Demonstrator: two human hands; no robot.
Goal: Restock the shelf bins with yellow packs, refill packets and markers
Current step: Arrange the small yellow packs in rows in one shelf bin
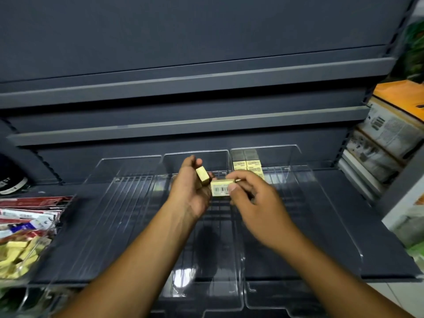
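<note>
As left grip (190, 188) cups pack (203, 177), right grip (252, 198) pinches barcoded pack (219, 190).

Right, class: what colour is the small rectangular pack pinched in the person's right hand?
The small rectangular pack is pale yellow, with a black barcode; head view.

Two hands show, a left hand (190, 191) and a right hand (254, 198), holding two packs: one yellow pack (203, 176) in the left, another yellow pack (219, 191) in the right. Three clear bins lie side by side: left bin (119, 214), middle bin (215, 157), right bin (305, 203). The right bin has four stacked packs (247, 165) at its back (two columns of two, though blurred), and a heap of packs (18, 255) far left is too many to count.
</note>
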